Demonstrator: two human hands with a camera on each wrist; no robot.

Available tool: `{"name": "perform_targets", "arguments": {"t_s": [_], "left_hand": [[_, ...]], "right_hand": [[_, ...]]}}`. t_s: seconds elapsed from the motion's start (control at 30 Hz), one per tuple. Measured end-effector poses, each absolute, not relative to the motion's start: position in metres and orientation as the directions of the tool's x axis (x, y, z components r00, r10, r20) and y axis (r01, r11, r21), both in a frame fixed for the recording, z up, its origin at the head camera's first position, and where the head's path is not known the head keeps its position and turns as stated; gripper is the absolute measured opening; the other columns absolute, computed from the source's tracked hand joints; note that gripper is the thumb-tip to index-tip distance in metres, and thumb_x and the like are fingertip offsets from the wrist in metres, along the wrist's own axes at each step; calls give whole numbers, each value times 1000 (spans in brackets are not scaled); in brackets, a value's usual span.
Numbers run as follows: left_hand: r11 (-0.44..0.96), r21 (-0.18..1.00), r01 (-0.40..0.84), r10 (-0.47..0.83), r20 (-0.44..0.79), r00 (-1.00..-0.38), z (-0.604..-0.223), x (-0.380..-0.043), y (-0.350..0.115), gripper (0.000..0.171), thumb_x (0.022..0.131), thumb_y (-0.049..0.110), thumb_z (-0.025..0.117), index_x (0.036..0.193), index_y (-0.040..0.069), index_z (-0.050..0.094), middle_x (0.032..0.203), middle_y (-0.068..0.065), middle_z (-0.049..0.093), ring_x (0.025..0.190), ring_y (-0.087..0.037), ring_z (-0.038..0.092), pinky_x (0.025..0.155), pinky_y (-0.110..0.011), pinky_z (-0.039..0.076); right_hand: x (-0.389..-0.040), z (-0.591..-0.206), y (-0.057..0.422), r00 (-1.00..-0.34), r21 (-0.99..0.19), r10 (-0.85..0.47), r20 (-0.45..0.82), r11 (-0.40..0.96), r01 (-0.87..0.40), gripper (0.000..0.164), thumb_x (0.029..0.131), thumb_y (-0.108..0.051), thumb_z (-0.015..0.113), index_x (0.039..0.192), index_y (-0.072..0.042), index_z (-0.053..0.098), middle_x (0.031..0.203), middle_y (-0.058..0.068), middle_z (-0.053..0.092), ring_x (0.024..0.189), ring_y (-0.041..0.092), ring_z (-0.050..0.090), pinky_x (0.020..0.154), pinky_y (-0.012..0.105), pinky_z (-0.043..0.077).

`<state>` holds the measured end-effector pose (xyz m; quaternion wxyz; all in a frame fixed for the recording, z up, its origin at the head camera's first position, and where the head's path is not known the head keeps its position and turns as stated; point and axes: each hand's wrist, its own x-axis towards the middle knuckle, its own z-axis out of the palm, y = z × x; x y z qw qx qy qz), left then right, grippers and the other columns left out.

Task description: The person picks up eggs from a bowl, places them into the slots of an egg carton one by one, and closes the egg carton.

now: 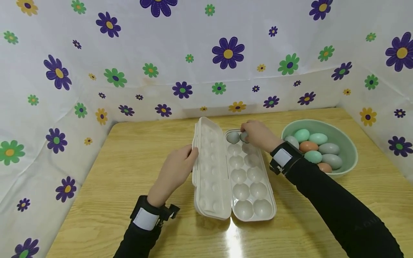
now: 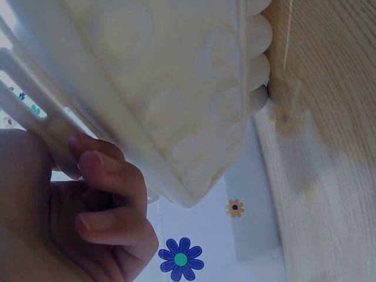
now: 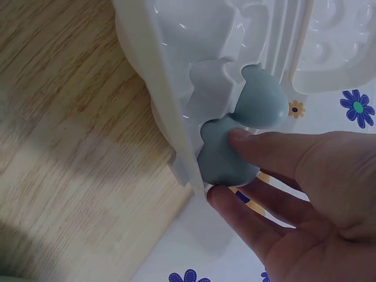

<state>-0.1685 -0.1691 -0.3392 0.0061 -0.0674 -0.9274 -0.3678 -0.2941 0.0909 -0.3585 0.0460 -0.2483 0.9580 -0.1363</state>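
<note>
Room is lying open along the desk's (image 1: 138,157) left edge; a raised lid (image 1: 213,172) is walling off the egg box's (image 1: 254,175) left side, and towards the right edge a bowl (image 1: 350,153) is obstructing.

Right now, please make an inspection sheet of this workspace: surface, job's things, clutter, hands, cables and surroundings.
Surface: wooden table, light reflection near front.
Job's things: egg carton, lid open; gray egg in its far row; bowl holding mint, gray and orange eggs at right.
Clutter: nothing seen.
Hands: left hand grips the lid's edge; right hand pinches a second gray egg beside the first.
Cables: nothing seen.
Surroundings: white flowered backdrop behind and on both sides.
</note>
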Motion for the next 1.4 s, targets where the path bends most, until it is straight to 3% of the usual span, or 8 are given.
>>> {"name": "perform_targets", "arguments": {"t_s": [0.27,0.47,0.87,1.0,1.2,1.33,1.4], "left_hand": [[733,666,138,132,59,-989,-343,-168,-166,39,97,42,29,77,20,54,61,0,54,52,-19,49,45,-35,39],[738,660,138,128,64,-990,-343,-168,-166,38,97,41,29,78,20,54,62,1,54,52,-18,49,45,-35,39],[741,656,139,124,70,-990,-341,-168,-165,37,97,42,29,83,21,57,64,3,57,56,-15,53,48,-36,42],[740,658,141,126,70,-990,-341,-168,-166,37,97,42,30,83,20,56,64,3,57,56,-15,53,48,-36,42],[741,660,128,121,56,-991,-339,-165,-168,36,98,40,30,82,20,56,65,2,57,56,-16,52,47,-36,41],[742,657,130,123,57,-991,-337,-165,-168,37,97,40,30,82,19,56,65,2,57,56,-16,52,47,-36,41],[743,655,137,126,64,-990,-337,-166,-168,37,98,40,30,83,19,56,65,2,57,56,-16,53,47,-36,41]], "right_hand": [[-288,-355,101,-869,-292,-495,32,827,-481,33,79,-6,64,110,0,57,107,18,58,94,30,54,83,43,46],[-275,-336,120,-868,-277,-492,64,827,-489,33,81,-13,66,111,-1,57,108,17,59,98,30,54,85,44,46],[-239,-304,180,-915,-272,-404,5,880,-390,31,84,-11,59,113,-2,55,114,19,53,95,29,52,78,46,47],[-233,-309,201,-907,-245,-418,-44,885,-396,30,79,-9,58,108,-1,58,108,17,57,89,26,50,77,45,45],[-227,-328,221,-890,-248,-418,-182,895,-370,24,85,-26,63,98,-6,59,82,4,54,71,17,46,65,36,42],[-227,-335,228,-881,-253,-449,-148,879,-404,8,88,-17,59,84,-11,57,74,1,47,65,15,42,60,34,34],[-229,-336,230,-880,-256,-452,-146,876,-408,9,88,-13,56,79,-12,55,73,0,45,65,15,40,60,34,34]]}}
